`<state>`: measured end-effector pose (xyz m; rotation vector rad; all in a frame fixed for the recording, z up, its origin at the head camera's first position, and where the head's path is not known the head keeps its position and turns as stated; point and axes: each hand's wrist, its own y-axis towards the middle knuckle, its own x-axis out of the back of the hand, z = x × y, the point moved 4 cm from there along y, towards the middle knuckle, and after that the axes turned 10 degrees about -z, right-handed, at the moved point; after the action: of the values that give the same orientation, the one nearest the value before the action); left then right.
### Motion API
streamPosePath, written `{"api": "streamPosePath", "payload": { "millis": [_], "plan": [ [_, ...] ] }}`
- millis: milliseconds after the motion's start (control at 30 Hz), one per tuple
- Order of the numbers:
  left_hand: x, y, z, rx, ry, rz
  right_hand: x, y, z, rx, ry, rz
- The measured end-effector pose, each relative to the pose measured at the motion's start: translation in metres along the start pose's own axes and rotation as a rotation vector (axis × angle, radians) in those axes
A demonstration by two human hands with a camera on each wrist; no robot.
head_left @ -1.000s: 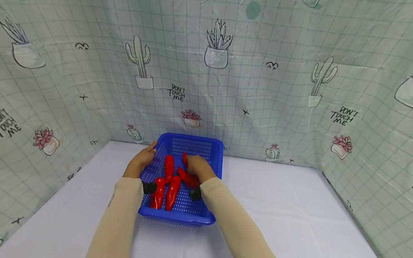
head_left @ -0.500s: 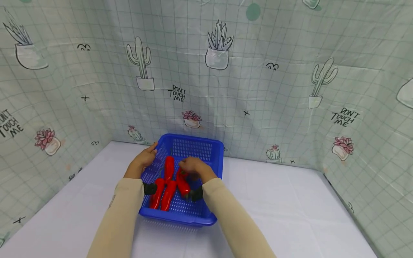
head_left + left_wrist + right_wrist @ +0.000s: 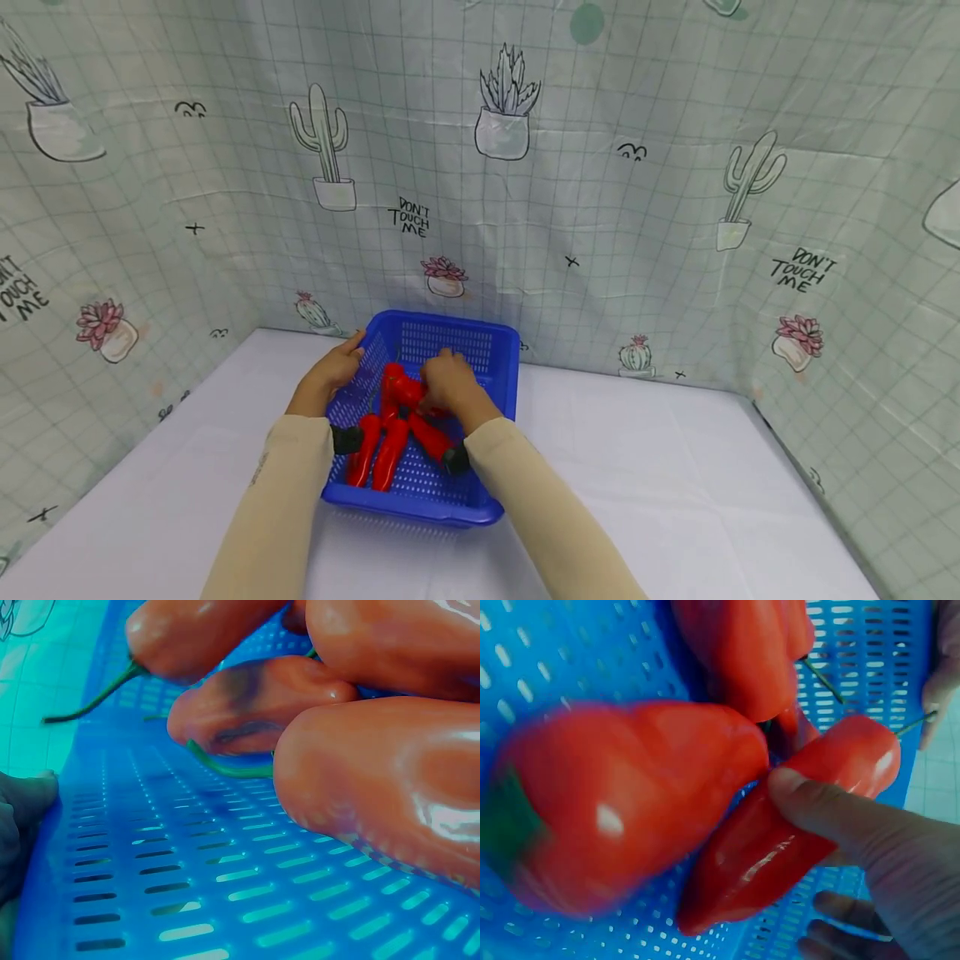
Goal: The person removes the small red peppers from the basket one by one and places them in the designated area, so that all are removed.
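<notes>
A blue perforated plastic basket (image 3: 511,367) holds several shiny red peppers with green stems. My right hand (image 3: 452,387) is inside it, gripping one pepper (image 3: 754,859) between thumb and fingers. In the right wrist view that pepper's stem points to the upper right, beside another large pepper (image 3: 637,799). Two peppers lie side by side near the front left, the outer one (image 3: 363,450) and the inner one (image 3: 391,454). My left hand (image 3: 333,373) rests against the outside of the basket's left wall, its fingers extended along it. A dark-smudged pepper (image 3: 247,705) shows in the left wrist view.
The basket stands on a white-covered table (image 3: 637,483), near its back edge. A grid-patterned cloth (image 3: 592,200) with cactus drawings hangs behind and at both sides. White tabletop extends to the right and in front of the basket.
My right hand has lifted and shifted a pepper toward the basket's back left, over the others. One pepper at the right came to lie slanting toward the front. My left hand has stayed in place.
</notes>
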<state>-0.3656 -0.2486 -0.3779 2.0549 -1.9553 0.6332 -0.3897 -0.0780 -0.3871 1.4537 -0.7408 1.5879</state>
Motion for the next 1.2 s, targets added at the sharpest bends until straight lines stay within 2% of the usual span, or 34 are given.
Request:
{"api": "streamPosePath", "payload": {
  "millis": [100, 267, 400, 500, 700, 867, 1067, 1200],
  "plan": [
    [-0.001, -0.001, -0.001, 0.009, -0.015, 0.0, 0.001, 0.002, 0.002, 0.017, 0.077, -0.026],
    [-0.002, -0.002, -0.001, 0.008, -0.02, 0.002, 0.002, 0.001, 0.002, 0.002, 0.312, -0.033],
    [-0.003, -0.001, -0.001, -0.003, -0.017, 0.002, 0.001, -0.001, -0.003, -0.074, 0.549, 0.024],
    [-0.003, -0.002, -0.002, -0.013, -0.005, 0.0, 0.003, -0.002, -0.006, -0.134, 0.675, 0.044],
    [0.001, -0.003, -0.003, -0.022, 0.024, -0.005, 0.01, -0.003, -0.009, -0.178, 0.774, 0.033],
    [0.001, -0.003, -0.004, -0.02, 0.009, 0.006, 0.016, -0.004, -0.015, -0.192, 0.808, -0.023],
    [-0.001, 0.0, -0.002, -0.007, 0.022, 0.012, 0.027, -0.006, -0.034, -0.237, 0.864, -0.057],
    [0.001, 0.004, 0.003, -0.011, 0.042, 0.003, 0.042, -0.009, -0.05, -0.29, 0.919, -0.099]
  ]
}}
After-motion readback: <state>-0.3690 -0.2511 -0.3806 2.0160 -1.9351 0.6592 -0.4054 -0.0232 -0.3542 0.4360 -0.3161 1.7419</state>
